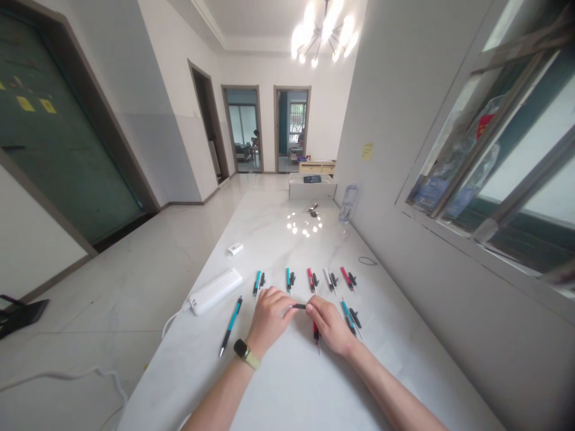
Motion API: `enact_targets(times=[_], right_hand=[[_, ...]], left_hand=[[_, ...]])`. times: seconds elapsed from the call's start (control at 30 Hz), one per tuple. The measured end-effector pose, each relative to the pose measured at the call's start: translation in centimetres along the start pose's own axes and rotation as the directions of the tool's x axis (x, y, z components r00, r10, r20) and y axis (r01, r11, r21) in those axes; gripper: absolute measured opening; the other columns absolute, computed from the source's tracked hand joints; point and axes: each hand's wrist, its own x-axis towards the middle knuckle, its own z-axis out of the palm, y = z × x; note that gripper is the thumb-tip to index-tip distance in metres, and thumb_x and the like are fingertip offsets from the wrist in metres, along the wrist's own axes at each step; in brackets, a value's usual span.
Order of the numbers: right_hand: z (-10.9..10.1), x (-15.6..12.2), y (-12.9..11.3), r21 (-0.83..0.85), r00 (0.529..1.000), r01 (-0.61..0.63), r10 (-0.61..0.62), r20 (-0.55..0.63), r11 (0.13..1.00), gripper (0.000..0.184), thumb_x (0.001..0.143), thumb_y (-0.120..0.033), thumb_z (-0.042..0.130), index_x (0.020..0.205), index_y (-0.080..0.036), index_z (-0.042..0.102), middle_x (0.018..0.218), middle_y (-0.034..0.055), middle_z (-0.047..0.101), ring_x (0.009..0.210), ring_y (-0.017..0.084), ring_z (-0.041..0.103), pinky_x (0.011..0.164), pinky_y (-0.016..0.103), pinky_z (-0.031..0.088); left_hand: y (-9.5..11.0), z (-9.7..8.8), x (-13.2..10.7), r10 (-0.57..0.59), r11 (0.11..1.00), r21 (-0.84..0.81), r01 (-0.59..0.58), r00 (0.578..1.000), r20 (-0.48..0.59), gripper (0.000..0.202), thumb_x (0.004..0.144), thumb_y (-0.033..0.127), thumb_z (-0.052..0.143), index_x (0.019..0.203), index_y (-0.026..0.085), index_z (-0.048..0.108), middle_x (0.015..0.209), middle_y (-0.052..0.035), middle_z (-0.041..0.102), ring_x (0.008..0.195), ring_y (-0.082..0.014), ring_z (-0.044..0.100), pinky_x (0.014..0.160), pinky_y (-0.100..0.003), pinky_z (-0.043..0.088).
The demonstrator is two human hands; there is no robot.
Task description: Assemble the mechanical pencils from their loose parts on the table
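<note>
Between my two hands is a small black pen part [299, 306], gripped at both ends. My left hand [272, 316], with a watch on its wrist, pinches the left end. The right end is in the closed fingers of my right hand [329, 323]. Partly under my right hand lies a red pen barrel [315, 333] with a thin refill beside it. To the right of that hand are a blue pen barrel [348, 317] and its black part [355, 318]. A whole blue pen [230, 326] with black ends lies left of my left hand.
Beyond my hands runs a row of pens in pieces, among them a red barrel [310, 279]. A white power strip [216, 291] lies at the table's left edge. Farther off are keys [314, 210], a white box [311, 190] and a plastic bottle [347, 203] by the wall.
</note>
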Motion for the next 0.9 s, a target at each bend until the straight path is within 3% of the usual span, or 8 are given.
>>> enact_targets(times=[0.1, 0.2, 0.27, 0.33, 0.43, 0.53, 0.7, 0.9], right_hand=[[-0.4, 0.0, 0.1, -0.033, 0.998, 0.001, -0.003, -0.056, 0.999, 0.033, 0.103, -0.034, 0.031, 0.075, -0.021, 0.041, 0.074, 0.0007, 0.049, 0.067, 0.016, 0.047, 0.066, 0.028, 0.038], [-0.8, 0.1, 0.2, -0.071, 0.992, -0.02, 0.011, -0.127, 0.997, 0.031, 0.102, -0.034, 0.032, 0.077, -0.021, 0.044, 0.073, 0.001, 0.05, 0.067, 0.017, 0.048, 0.066, 0.028, 0.039], [-0.9, 0.1, 0.3, -0.087, 0.989, -0.025, 0.011, -0.149, 0.996, 0.03, 0.102, -0.035, 0.033, 0.078, -0.021, 0.046, 0.074, 0.0015, 0.051, 0.067, 0.017, 0.049, 0.066, 0.028, 0.039], [-0.9, 0.0, 0.4, -0.102, 0.989, -0.019, 0.003, -0.148, 0.995, 0.029, 0.102, -0.034, 0.033, 0.081, -0.021, 0.048, 0.076, 0.0021, 0.052, 0.068, 0.018, 0.051, 0.066, 0.029, 0.04], [-0.7, -0.1, 0.3, -0.131, 0.991, -0.02, 0.001, -0.137, 0.991, 0.026, 0.102, -0.033, 0.034, 0.086, -0.021, 0.051, 0.078, 0.0028, 0.055, 0.07, 0.018, 0.053, 0.067, 0.029, 0.041], [-0.7, -0.1, 0.3, -0.188, 0.994, -0.022, 0.001, -0.111, 0.982, 0.022, 0.101, -0.031, 0.036, 0.093, -0.021, 0.054, 0.081, 0.0038, 0.057, 0.072, 0.019, 0.055, 0.069, 0.029, 0.042], [-0.7, -0.1, 0.2, -0.289, 0.997, 0.007, -0.028, -0.069, 0.957, 0.019, 0.1, -0.027, 0.038, 0.096, -0.021, 0.054, 0.088, 0.0059, 0.059, 0.076, 0.019, 0.056, 0.069, 0.028, 0.043], [-0.6, -0.1, 0.2, -0.374, 0.999, 0.022, -0.037, -0.033, 0.927, 0.016, 0.098, -0.023, 0.039, 0.092, -0.02, 0.054, 0.088, 0.0064, 0.059, 0.075, 0.018, 0.055, 0.067, 0.026, 0.041]], left_hand=[[0.0, 0.0, 0.1, -0.124, 0.992, -0.053, 0.117, 0.979, -0.161, 0.017, 0.079, 0.029, 0.07, 0.096, 0.025, 0.069, 0.109, -0.0076, 0.064, 0.111, -0.0286, 0.053, 0.099, -0.047, 0.037], [-1.1, 0.5, 0.3, -0.379, 0.892, -0.354, 0.28, 0.89, -0.252, 0.033, 0.08, 0.034, 0.068, 0.11, 0.022, 0.063, 0.118, -0.0105, 0.059, 0.111, -0.0278, 0.055, 0.096, -0.045, 0.042], [-2.0, 0.9, 0.3, -0.563, 0.687, -0.628, 0.366, 0.814, -0.142, 0.037, 0.082, 0.039, 0.066, 0.113, 0.02, 0.06, 0.111, -0.0109, 0.061, 0.097, -0.0236, 0.061, 0.085, -0.039, 0.049], [-2.6, 1.3, 0.3, -0.657, 0.443, -0.808, 0.388, 0.754, 0.002, 0.039, 0.081, 0.042, 0.067, 0.111, 0.018, 0.059, 0.101, -0.0091, 0.064, 0.087, -0.0196, 0.064, 0.077, -0.033, 0.052], [-2.7, 1.6, 0.3, -0.694, 0.189, -0.931, 0.313, 0.713, 0.099, 0.038, 0.078, 0.036, 0.073, 0.107, 0.018, 0.059, 0.091, -0.0056, 0.064, 0.083, -0.0153, 0.064, 0.078, -0.029, 0.052], [-2.5, 1.4, 0.4, -0.706, 0.026, -0.975, 0.221, 0.695, 0.139, 0.031, 0.075, 0.026, 0.077, 0.099, 0.017, 0.06, 0.092, -0.0041, 0.064, 0.087, -0.0134, 0.065, 0.086, -0.028, 0.051], [-2.6, 1.1, 0.5, -0.698, -0.066, -0.982, 0.177, 0.695, 0.172, 0.021, 0.075, 0.021, 0.077, 0.088, 0.015, 0.062, 0.093, -0.0045, 0.064, 0.092, -0.0143, 0.066, 0.092, -0.028, 0.051], [-3.0, 1.2, 0.2, -0.751, -0.096, -0.961, 0.258, 0.615, 0.24, 0.027, 0.073, 0.022, 0.079, 0.095, 0.017, 0.064, 0.097, -0.0063, 0.065, 0.089, -0.0156, 0.067, 0.081, -0.027, 0.056]])
